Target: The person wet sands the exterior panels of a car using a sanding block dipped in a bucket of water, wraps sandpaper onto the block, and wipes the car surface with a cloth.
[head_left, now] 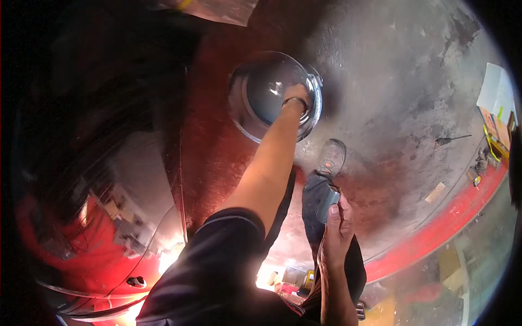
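A metal bucket (237, 111) stands on the floor, with what looks like water inside. My left hand (297, 93) reaches down into it near its right side; a dark band circles the wrist. The fingers of that hand are hidden, so I cannot see whether they hold anything. In front of my leg, my right hand (338, 225) is closed on a small grey block (325, 206), pinched between thumb and fingers. The block looks flat and rectangular, perhaps a sanding block.
A glossy dark car-like panel (119, 119) with reflections rises along the left. My shoe (332, 156) is on the stained floor just below the bucket. Clear plastic sheet (228, 10) lies at the top. Cardboard, papers (496, 89) and small tools lie along the right edge.
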`<state>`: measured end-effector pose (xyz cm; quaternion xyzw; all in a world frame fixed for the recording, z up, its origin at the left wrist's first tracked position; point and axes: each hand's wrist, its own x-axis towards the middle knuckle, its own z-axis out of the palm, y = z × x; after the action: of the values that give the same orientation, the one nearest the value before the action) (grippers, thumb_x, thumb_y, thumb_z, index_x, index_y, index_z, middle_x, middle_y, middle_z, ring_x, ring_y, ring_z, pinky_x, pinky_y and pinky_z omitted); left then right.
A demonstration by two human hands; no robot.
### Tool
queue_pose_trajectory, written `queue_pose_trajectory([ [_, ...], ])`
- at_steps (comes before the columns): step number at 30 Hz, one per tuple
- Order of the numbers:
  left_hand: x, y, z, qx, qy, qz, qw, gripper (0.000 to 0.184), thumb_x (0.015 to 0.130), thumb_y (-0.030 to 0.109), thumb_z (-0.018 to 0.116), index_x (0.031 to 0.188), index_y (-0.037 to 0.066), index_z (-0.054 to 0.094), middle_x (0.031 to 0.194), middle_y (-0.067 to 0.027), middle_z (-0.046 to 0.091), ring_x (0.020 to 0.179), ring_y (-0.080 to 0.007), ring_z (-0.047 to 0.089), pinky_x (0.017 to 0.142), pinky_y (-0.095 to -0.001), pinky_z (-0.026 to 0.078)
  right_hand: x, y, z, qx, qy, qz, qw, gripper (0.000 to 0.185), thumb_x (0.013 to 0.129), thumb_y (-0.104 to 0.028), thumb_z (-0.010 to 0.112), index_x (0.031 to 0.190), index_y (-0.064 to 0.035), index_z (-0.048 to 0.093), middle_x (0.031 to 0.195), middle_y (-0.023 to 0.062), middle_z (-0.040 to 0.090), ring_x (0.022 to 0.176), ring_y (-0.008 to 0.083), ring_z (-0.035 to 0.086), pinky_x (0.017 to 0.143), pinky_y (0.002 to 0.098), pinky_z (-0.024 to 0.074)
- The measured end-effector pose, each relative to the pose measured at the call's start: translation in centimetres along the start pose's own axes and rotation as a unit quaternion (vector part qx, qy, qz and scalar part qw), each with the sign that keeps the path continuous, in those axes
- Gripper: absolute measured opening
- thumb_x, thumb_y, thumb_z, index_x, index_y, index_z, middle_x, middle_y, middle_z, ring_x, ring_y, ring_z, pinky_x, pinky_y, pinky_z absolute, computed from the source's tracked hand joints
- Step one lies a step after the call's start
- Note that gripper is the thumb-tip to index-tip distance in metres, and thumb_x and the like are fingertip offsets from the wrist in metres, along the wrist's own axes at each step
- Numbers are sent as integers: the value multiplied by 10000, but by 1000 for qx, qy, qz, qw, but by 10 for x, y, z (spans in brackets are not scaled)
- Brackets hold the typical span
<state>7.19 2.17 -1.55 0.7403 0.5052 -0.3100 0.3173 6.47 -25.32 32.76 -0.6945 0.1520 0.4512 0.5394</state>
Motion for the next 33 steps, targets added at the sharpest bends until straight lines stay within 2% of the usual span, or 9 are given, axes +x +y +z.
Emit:
queue_pose_trajectory([
  [5,-15,-10,3,-255,94,-8,962,255,1049,155,659,1109,-3,851,1179,-211,849,1179,-347,801,1089,-463,599,8,-17,7,25,-13,16,999,420,1187,-186,642,1555,17,628,1504,108,703,1356,183,655,1170,356,503],
  [11,-149,-37,-104,-798,61,50,597,252,1138,292,567,1119,109,739,1076,-29,715,1087,-187,696,1070,-382,528,22,-31,40,11,-42,2,999,427,1198,-207,635,1565,12,622,1486,106,701,1310,180,658,1138,375,533],
  [15,-154,-77,-114,-871,59,-41,485,410,1133,396,587,1416,113,679,1287,-125,730,1200,-298,717,1043,-584,618,65,-37,67,69,-62,78,993,462,1218,-321,620,1608,-74,601,1497,50,686,1323,167,657,1090,372,534],
  [19,-146,-73,-103,-907,-233,28,349,517,1072,437,682,1413,48,699,1308,-239,739,1292,-419,718,1065,-661,616,130,-22,107,128,-84,108,982,478,1204,-385,639,1590,-104,602,1471,60,707,1255,182,700,1048,365,558],
  [21,-130,-58,-81,-906,-261,-35,331,427,1045,365,752,1288,14,745,1145,-203,781,1111,-354,786,991,-577,664,151,-5,120,148,-107,131,974,468,1199,-405,642,1562,-111,616,1458,73,721,1232,195,716,1040,383,573],
  [25,-118,-54,-57,-738,-275,-169,592,374,958,340,886,1199,74,779,1079,-83,821,975,-247,786,877,-411,680,165,38,116,251,-142,206,935,448,1195,-429,643,1503,-103,647,1437,112,748,1248,245,735,1040,459,611],
  [28,-126,-43,-73,-705,-270,-200,624,256,944,357,826,1087,147,791,1020,-62,825,826,-238,786,658,-413,638,128,30,99,333,-196,235,892,445,1194,-418,646,1501,-96,644,1448,116,738,1287,272,722,1053,476,607],
  [31,-125,-76,-65,-802,-347,-130,469,254,961,247,760,1181,119,764,1112,-122,824,922,-278,792,778,-430,688,111,10,94,341,-166,211,901,420,1196,-391,646,1503,-103,634,1439,98,731,1271,283,717,1073,498,587],
  [33,-130,-87,-71,-794,-345,-138,481,241,957,212,705,1171,114,756,1140,-146,822,898,-285,796,688,-441,680,118,10,86,303,-110,165,932,416,1197,-379,647,1511,-107,635,1438,101,727,1263,286,715,1084,513,587],
])
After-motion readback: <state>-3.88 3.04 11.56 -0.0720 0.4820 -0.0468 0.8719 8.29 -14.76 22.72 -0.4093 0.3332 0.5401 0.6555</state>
